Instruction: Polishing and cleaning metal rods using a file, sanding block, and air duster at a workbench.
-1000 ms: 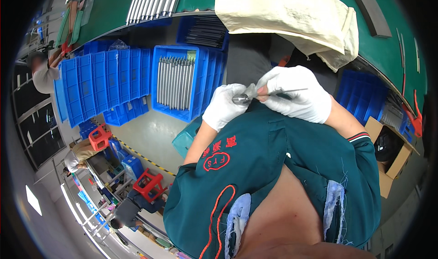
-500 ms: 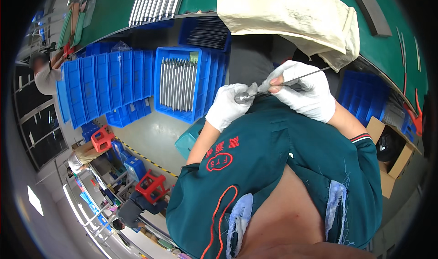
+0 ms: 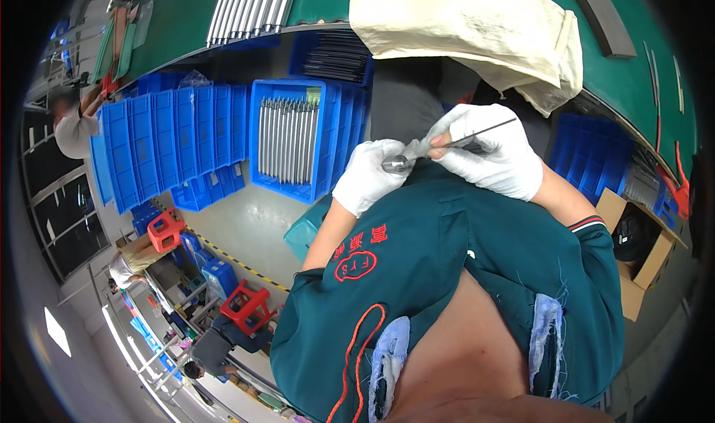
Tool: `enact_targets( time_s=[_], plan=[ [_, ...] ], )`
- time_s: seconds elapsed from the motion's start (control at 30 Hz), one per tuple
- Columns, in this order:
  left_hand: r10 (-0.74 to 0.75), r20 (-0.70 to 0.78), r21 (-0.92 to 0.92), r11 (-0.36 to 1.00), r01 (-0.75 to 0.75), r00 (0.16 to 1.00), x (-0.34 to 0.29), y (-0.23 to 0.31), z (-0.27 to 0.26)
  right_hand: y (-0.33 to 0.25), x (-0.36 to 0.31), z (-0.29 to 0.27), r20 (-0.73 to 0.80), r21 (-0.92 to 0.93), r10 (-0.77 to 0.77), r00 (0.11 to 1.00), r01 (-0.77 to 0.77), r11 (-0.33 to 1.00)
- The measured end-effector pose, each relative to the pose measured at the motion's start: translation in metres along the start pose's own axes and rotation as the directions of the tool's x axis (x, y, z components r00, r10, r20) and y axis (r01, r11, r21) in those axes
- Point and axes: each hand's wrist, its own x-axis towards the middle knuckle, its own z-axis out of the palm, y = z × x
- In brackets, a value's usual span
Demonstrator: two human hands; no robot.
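Both my hands wear white gloves and meet in front of my chest. My left hand [image 3: 370, 179] is closed around a short metal piece with a shiny round end [image 3: 395, 163]; the rest of it is hidden in the glove. Between the bare thumb and fingertips of my right hand [image 3: 495, 155], I pinch a thin dark rod [image 3: 482, 131]. Its free end slants up to the right, and its other end points toward my left hand. Whether the rod enters the metal piece I cannot tell. Loose glove fabric bunches up between the hands.
Ahead is a green workbench [image 3: 320, 0] with a cream cloth [image 3: 462, 17], silver tubes [image 3: 252, 7] and a grey block [image 3: 605, 22]. A blue crate [image 3: 319, 155] of metal rods stands left, beside stacked blue crates [image 3: 175, 136]. A cardboard box [image 3: 633, 293] sits right. Other people work far left.
My right hand has shifted slightly left toward my left hand, and the rod's free end has come left and a little lower. The left hand stays nearly in place.
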Motion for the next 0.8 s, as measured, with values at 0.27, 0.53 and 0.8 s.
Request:
enact_targets(
  time_s=[0.27, 0.53, 0.8],
  plan=[
    [0.053, 0.016, 0.072, 0.996, -0.054, 0.998, 0.002, 0.000, 0.002, 0.003, 0.001, -0.003, 0.130, -0.217, -0.088, 0.988, 0.115, 0.969],
    [-0.019, -0.043, 0.065, 0.998, 0.022, 0.999, -0.001, 0.007, -0.002, 0.014, 0.000, -0.005, 0.032, 0.009, -0.438, 0.898, 0.438, 0.899],
    [0.038, -0.020, 0.095, 0.995, -0.036, 0.999, -0.001, 0.008, -0.006, 0.015, -0.003, -0.001, 0.045, 0.096, -0.339, 0.940, 0.334, 0.938]
  ],
)
